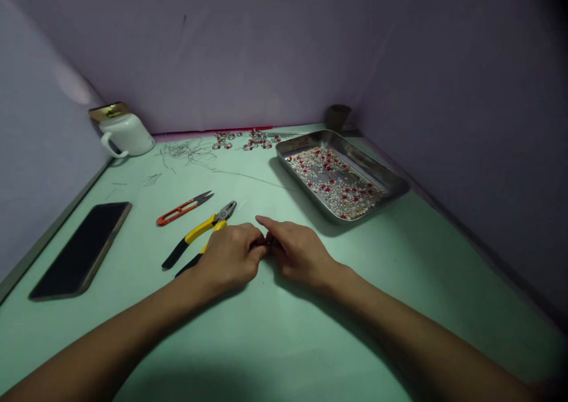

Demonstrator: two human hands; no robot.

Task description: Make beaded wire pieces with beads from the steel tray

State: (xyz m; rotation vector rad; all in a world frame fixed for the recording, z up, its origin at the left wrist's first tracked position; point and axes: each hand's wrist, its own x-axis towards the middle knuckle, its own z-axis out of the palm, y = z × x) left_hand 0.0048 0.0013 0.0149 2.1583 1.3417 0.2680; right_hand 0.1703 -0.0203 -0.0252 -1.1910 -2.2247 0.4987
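My left hand (231, 254) and my right hand (298, 251) meet at the middle of the green table (275, 331), fingertips pressed together in a pinch around something small and dark that I cannot make out. The right index finger points out to the left above the pinch. Yellow-handled pliers (202, 233) lie just beyond my left hand, partly hidden under it. Orange thread snips (183, 208) lie a little further left.
A steel tray (381, 174) of small white and red beads stands at the back right. Finished bead pieces (248, 140) and thin wire strands (186, 152) lie along the back. A white mug (124, 135) sits far left, a dark phone (82, 249) near the left edge.
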